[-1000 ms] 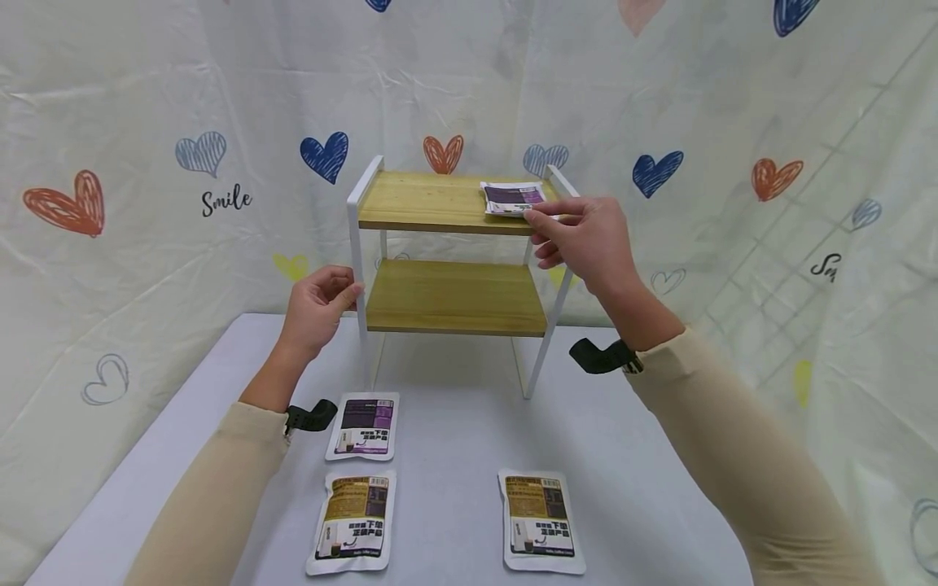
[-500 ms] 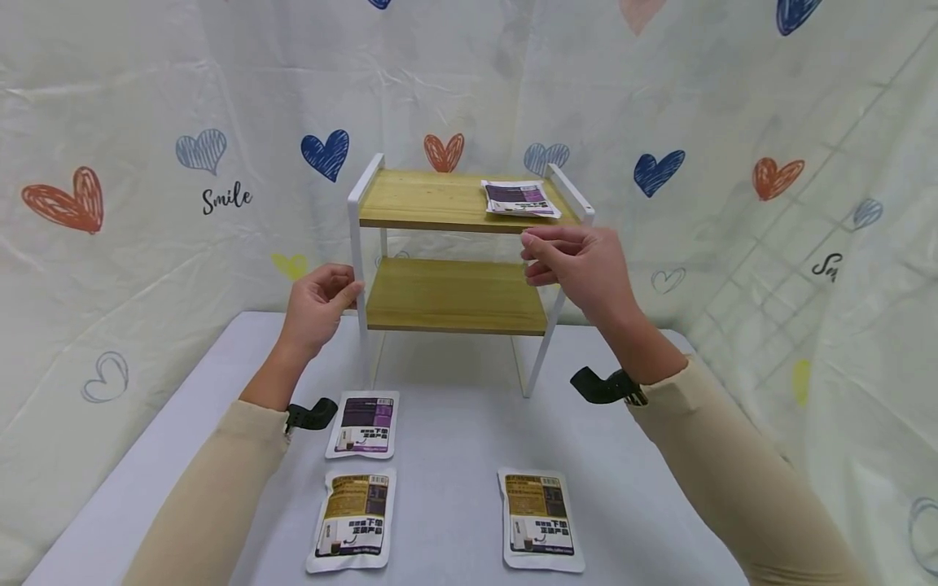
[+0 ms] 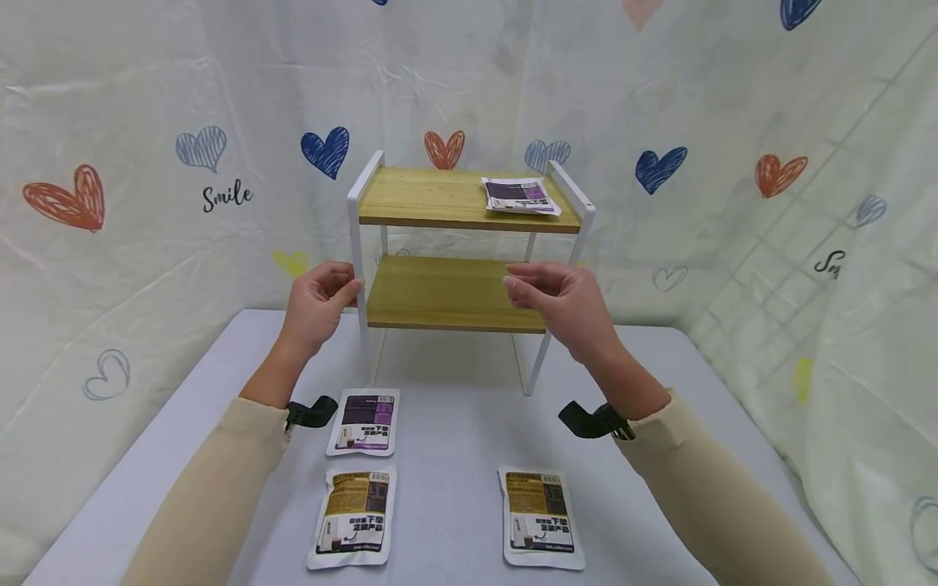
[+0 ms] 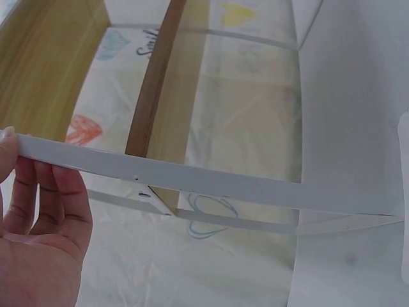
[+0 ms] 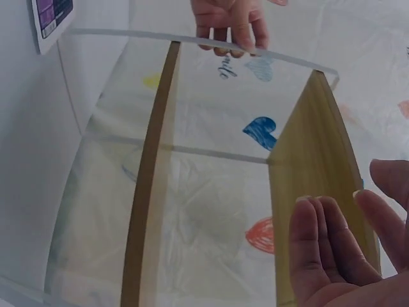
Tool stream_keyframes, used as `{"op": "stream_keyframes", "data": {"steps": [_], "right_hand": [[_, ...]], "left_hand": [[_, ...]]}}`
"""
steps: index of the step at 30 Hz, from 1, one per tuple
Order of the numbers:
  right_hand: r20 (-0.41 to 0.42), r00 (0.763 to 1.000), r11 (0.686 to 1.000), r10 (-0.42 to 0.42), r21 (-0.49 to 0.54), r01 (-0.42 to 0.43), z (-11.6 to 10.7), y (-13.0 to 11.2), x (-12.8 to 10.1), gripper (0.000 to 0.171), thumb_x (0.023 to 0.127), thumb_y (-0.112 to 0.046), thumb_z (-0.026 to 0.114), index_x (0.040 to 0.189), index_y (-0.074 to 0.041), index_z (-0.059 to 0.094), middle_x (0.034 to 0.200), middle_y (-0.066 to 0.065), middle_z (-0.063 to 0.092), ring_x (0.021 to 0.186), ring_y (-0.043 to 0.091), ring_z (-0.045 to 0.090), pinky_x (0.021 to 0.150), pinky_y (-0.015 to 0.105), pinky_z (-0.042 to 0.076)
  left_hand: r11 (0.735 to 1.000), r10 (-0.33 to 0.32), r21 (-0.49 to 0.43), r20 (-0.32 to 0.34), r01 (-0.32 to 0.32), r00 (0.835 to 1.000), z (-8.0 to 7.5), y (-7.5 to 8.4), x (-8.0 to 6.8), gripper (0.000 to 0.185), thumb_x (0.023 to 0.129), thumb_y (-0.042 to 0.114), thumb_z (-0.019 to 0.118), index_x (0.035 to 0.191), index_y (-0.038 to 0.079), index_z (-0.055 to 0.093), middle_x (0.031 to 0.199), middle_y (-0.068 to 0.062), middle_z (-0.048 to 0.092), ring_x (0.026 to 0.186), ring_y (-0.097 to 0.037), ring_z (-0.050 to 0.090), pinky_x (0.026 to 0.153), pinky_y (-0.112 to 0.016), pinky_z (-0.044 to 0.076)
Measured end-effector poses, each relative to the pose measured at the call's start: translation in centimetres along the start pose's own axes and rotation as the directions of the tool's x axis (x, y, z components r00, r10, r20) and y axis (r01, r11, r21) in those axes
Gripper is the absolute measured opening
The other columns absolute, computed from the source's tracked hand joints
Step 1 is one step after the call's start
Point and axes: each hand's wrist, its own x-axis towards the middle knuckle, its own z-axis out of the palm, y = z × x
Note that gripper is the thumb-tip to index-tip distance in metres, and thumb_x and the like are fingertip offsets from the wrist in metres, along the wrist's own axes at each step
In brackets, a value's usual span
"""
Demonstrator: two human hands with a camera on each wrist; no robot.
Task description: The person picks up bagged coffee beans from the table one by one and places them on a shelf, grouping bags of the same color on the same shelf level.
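A small two-tier shelf rack with wooden boards and a white frame stands on the table. My left hand pinches its left front leg; in the left wrist view the thumb of that hand lies on the white bar and the fingers sit behind it. A purple-and-white pouch lies flat on the right part of the top board; whether another lies under it I cannot tell. My right hand hovers in front of the lower board, holding nothing, its fingers loosely bent and apart from the thumb in the right wrist view.
On the white table lie another purple pouch and a brown-and-white pouch at left. A second brown-and-white pouch lies at front right. Behind the rack hangs a heart-printed curtain.
My right hand has let go of the purple pouch on the top board and moved down in front of the lower board. The left hand stays on the rack's leg.
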Motion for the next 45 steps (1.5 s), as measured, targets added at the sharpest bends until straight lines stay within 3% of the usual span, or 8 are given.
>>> {"op": "stream_keyframes", "data": {"steps": [9, 16, 25, 30, 34, 37, 41, 45], "right_hand": [[0.078, 0.996, 0.996, 0.048, 0.075, -0.054, 2.3, 2.2, -0.8, 0.040, 0.094, -0.027, 0.076, 0.128, -0.007, 0.071, 0.118, 0.014, 0.075, 0.100, 0.019, 0.075, 0.088, 0.025, 0.061], [0.088, 0.995, 0.990, 0.051, 0.128, -0.062, 4.2, 3.9, -1.5, 0.040, 0.093, -0.024, 0.077, 0.128, -0.004, 0.070, 0.113, 0.013, 0.076, 0.095, 0.017, 0.075, 0.088, 0.025, 0.061], [0.120, 0.989, 0.967, 0.088, 0.230, -0.114, 7.4, 6.2, -2.3, 0.034, 0.094, -0.019, 0.077, 0.125, -0.007, 0.072, 0.114, 0.012, 0.074, 0.101, 0.024, 0.074, 0.088, 0.028, 0.062], [0.145, 0.982, 0.965, 0.123, 0.213, -0.153, 9.2, 7.2, -2.9, 0.033, 0.093, -0.020, 0.077, 0.124, -0.011, 0.073, 0.123, 0.014, 0.072, 0.099, 0.016, 0.073, 0.093, 0.037, 0.061], [0.149, 0.979, 0.969, 0.140, 0.184, -0.167, 10.6, 7.7, -3.3, 0.032, 0.092, -0.024, 0.079, 0.122, -0.015, 0.075, 0.123, 0.011, 0.073, 0.101, 0.017, 0.073, 0.093, 0.040, 0.061], [0.140, 0.976, 0.970, 0.165, 0.158, -0.187, 11.8, 7.8, -3.6, 0.032, 0.090, -0.027, 0.081, 0.120, -0.018, 0.076, 0.121, 0.006, 0.075, 0.102, 0.018, 0.073, 0.090, 0.034, 0.061], [0.162, 0.965, 0.961, 0.206, 0.154, -0.231, 13.1, 7.6, -4.1, 0.033, 0.089, -0.028, 0.082, 0.120, -0.019, 0.076, 0.122, 0.002, 0.074, 0.105, 0.018, 0.073, 0.092, 0.037, 0.061], [0.220, 0.946, 0.943, 0.237, 0.183, -0.279, 14.1, 7.8, -4.4, 0.034, 0.089, -0.027, 0.081, 0.122, -0.018, 0.075, 0.126, 0.006, 0.073, 0.105, 0.018, 0.074, 0.096, 0.040, 0.059]], "left_hand": [[1.000, -0.008, 0.004, 0.003, 0.008, 1.000, -0.1, 0.2, 0.0, 0.031, 0.098, 0.026, 0.069, 0.120, 0.004, 0.068, 0.100, 0.011, 0.071, 0.090, -0.010, 0.068, 0.080, -0.016, 0.059], [1.000, -0.011, -0.013, 0.020, 0.011, 1.000, -0.1, 0.3, 0.1, 0.033, 0.098, 0.026, 0.069, 0.121, 0.002, 0.067, 0.108, -0.011, 0.071, 0.091, -0.014, 0.068, 0.080, -0.017, 0.060], [1.000, 0.005, -0.028, 0.011, -0.004, 1.000, -0.1, 0.4, 0.1, 0.030, 0.099, 0.022, 0.070, 0.117, -0.001, 0.067, 0.102, -0.010, 0.071, 0.084, -0.009, 0.068, 0.077, -0.018, 0.061], [1.000, 0.000, -0.031, 0.016, 0.001, 1.000, -0.1, 0.3, 0.1, 0.030, 0.098, 0.023, 0.070, 0.117, 0.000, 0.066, 0.100, 0.000, 0.072, 0.086, -0.010, 0.069, 0.078, -0.019, 0.061], [1.000, 0.000, -0.026, 0.016, 0.000, 1.000, 0.0, 0.2, 0.1, 0.029, 0.098, 0.023, 0.070, 0.118, 0.001, 0.067, 0.105, -0.012, 0.071, 0.086, -0.010, 0.069, 0.078, -0.018, 0.061], [1.000, -0.001, -0.017, 0.014, 0.001, 1.000, 0.0, 0.3, 0.1, 0.030, 0.099, 0.023, 0.070, 0.118, 0.001, 0.067, 0.104, -0.012, 0.071, 0.087, -0.010, 0.068, 0.078, -0.018, 0.060], [1.000, -0.001, -0.007, 0.013, 0.002, 1.000, 0.0, 0.4, 0.0, 0.029, 0.099, 0.024, 0.069, 0.118, 0.002, 0.067, 0.100, 0.002, 0.070, 0.087, -0.011, 0.068, 0.079, -0.017, 0.060], [1.000, 0.000, -0.007, 0.014, 0.000, 1.000, 0.0, 0.5, 0.0, 0.030, 0.099, 0.024, 0.069, 0.119, 0.001, 0.067, 0.105, -0.010, 0.070, 0.088, -0.011, 0.068, 0.079, -0.017, 0.060]]}}
